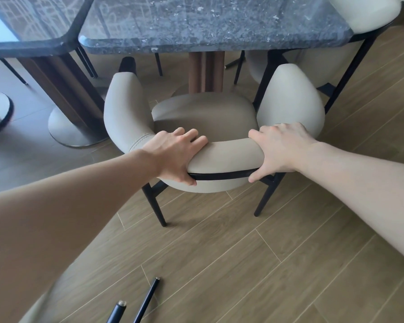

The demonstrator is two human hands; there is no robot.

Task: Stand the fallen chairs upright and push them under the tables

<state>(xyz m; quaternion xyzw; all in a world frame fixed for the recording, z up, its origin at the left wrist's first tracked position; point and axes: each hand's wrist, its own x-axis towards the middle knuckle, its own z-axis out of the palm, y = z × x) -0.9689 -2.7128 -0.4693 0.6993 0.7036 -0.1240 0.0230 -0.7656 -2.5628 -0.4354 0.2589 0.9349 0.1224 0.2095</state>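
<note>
A beige padded chair (205,113) with black legs stands upright on the wooden floor, its seat just in front of the dark marble table (196,26). My left hand (175,155) grips the curved backrest on its left part. My right hand (278,150) grips the same backrest on the right. The chair's front edge reaches the table's brown pedestal (205,71). Two black chair legs (147,299) of another chair poke in at the bottom edge, lying low over the floor.
A second marble table (33,24) stands at the left on a round metal base (77,129). Another beige chair (364,15) sits at the table's right side, its black frame close to my chair's right arm. Open wooden floor lies behind me.
</note>
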